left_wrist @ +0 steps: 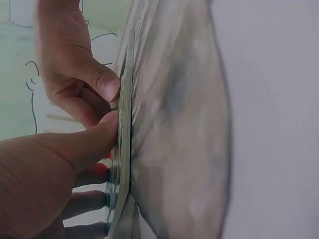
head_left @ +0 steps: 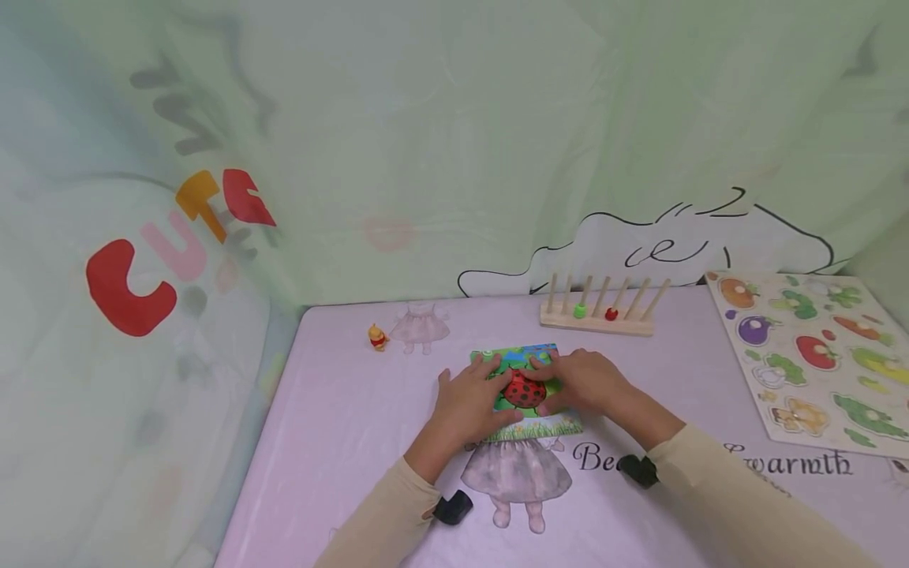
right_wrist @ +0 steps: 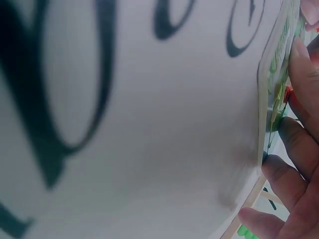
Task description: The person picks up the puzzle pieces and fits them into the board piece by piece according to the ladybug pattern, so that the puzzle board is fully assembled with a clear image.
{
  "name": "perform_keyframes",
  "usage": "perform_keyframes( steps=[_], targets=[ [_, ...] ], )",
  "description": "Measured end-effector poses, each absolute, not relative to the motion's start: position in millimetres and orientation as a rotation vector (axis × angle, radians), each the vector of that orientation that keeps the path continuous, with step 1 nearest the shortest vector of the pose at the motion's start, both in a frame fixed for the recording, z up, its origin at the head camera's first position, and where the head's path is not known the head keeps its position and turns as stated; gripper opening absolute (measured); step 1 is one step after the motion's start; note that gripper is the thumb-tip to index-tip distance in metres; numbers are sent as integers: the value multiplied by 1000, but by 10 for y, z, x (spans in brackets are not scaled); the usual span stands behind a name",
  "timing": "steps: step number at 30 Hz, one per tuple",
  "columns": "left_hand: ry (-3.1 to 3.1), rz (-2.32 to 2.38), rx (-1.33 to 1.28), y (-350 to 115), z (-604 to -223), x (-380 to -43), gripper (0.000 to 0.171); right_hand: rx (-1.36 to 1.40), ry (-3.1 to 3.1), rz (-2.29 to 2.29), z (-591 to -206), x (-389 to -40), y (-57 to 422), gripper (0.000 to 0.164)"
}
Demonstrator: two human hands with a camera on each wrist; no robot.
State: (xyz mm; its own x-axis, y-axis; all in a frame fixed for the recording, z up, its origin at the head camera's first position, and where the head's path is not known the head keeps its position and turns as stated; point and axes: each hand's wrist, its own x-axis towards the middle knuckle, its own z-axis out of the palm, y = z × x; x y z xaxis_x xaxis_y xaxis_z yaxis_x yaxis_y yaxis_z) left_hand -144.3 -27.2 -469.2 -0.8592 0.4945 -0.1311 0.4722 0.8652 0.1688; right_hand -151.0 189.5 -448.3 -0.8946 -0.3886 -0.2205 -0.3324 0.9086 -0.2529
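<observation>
A small square picture board [head_left: 540,428] with a red spotted ladybug [head_left: 525,390] on a green, flowery ground lies flat on the table. My left hand [head_left: 465,402] rests on its left side, fingers spread over the picture. On the right side, my right hand [head_left: 585,379] presses with its fingertips near the ladybug's edge. Seen edge-on in the left wrist view, the board [left_wrist: 125,124] has both thumbs touching its upper face. In the right wrist view, fingers of my right hand [right_wrist: 299,164] touch the board's top and far rim.
Behind the board stands a wooden peg rack [head_left: 596,319] with a green bead [head_left: 580,311] and a red bead [head_left: 611,314]. A vegetable peg puzzle [head_left: 781,410] lies at the right. A small bear figure [head_left: 377,338] stands at the back left. Curtains [head_left: 426,158] close off the far side.
</observation>
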Motion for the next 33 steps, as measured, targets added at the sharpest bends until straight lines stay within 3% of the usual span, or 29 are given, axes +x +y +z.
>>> perform_keyframes(
  steps=[13,22,33],
  targets=[
    [2855,115,733,-194,-4691,-1435,72,-560,2805,-365,-4489,-1396,2016,63],
    [2855,52,721,-165,-4647,-1428,73,-768,2764,-485,-4343,-1274,2393,34],
    [2835,-41,709,-205,-4626,-1465,75,-531,2741,-609,-4243,-1083,2963,33]
  ],
)
